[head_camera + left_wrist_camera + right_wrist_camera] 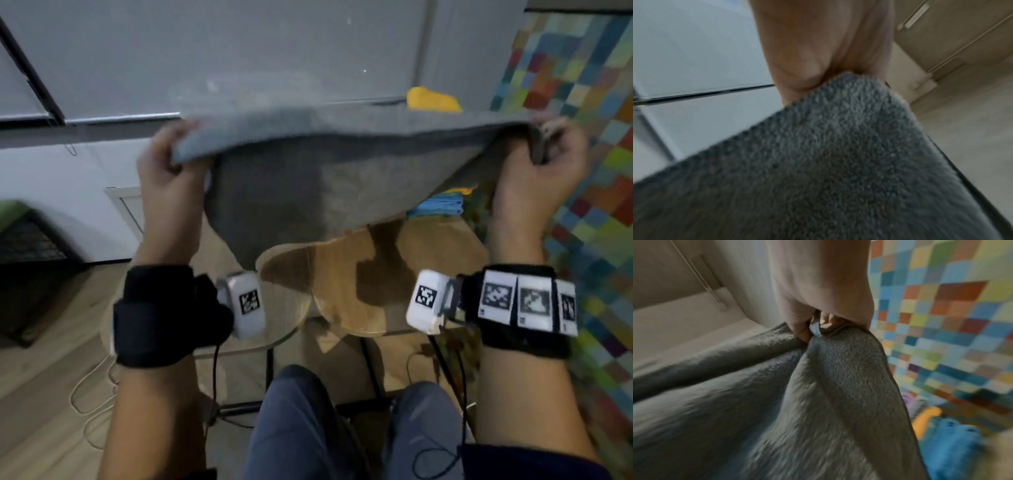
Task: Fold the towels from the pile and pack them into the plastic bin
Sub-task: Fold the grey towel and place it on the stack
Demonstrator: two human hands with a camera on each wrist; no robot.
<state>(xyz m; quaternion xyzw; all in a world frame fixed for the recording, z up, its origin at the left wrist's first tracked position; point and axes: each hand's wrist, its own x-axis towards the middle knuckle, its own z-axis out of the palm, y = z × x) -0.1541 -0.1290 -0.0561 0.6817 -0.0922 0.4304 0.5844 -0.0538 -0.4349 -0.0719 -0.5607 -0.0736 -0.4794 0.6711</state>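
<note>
A grey towel (308,171) is stretched in the air between both hands, above a wooden table (346,281). My left hand (168,171) grips its left corner, and the left wrist view shows that corner of the grey towel (838,154) pinched under my left hand (818,53). My right hand (544,164) grips the right corner; in the right wrist view, its fingers (803,327) bunch the grey towel (838,378). Folded blue towels (438,205) lie behind it, with a yellow towel (433,100) above the edge. The plastic bin is hidden.
A multicoloured checked rug (589,144) covers the floor on the right. Grey cabinet fronts (239,51) stand ahead. A dark basket (24,260) sits at the left on the wood floor. Cables (89,394) trail near my knees (301,421).
</note>
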